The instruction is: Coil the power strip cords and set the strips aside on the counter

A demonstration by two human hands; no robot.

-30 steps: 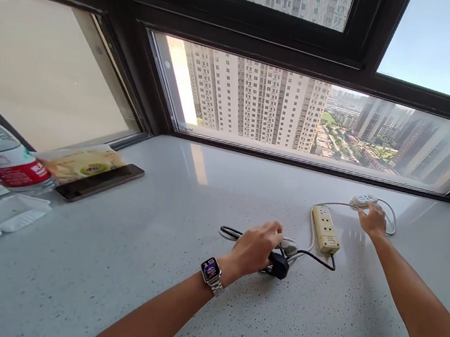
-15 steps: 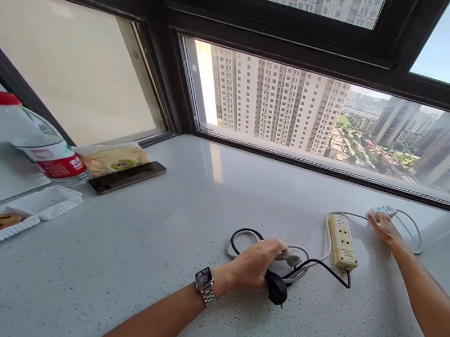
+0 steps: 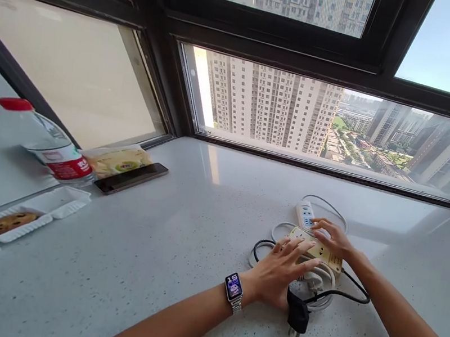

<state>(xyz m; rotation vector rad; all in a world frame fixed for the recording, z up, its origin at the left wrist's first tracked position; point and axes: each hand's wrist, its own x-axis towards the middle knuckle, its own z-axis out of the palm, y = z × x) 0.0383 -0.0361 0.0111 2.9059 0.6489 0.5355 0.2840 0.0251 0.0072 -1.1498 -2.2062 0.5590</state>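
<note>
A yellowed power strip [image 3: 322,253] lies on the speckled white counter [image 3: 176,263] by the window. My left hand [image 3: 283,269], with a watch on its wrist, rests open, fingers stretched onto the strip's near end. My right hand [image 3: 335,240] lies open on the strip's far side, fingers spread toward a small white and blue strip [image 3: 305,214] just behind. A black plug [image 3: 298,317] with its black cable [image 3: 352,294] lies just right of my left hand. White cable loops [image 3: 318,297] lie under and around the strips.
At the left stand a water bottle with a red cap [image 3: 47,143], a snack packet [image 3: 118,158] on a dark phone [image 3: 132,178], and white trays with cookies [image 3: 7,219]. Dark window frames [image 3: 271,36] border the counter at the back.
My right hand drew the small white strip and the yellowed strip leftward, closer together. My left hand let go of the black plug and now lies flat on the yellowed strip.
</note>
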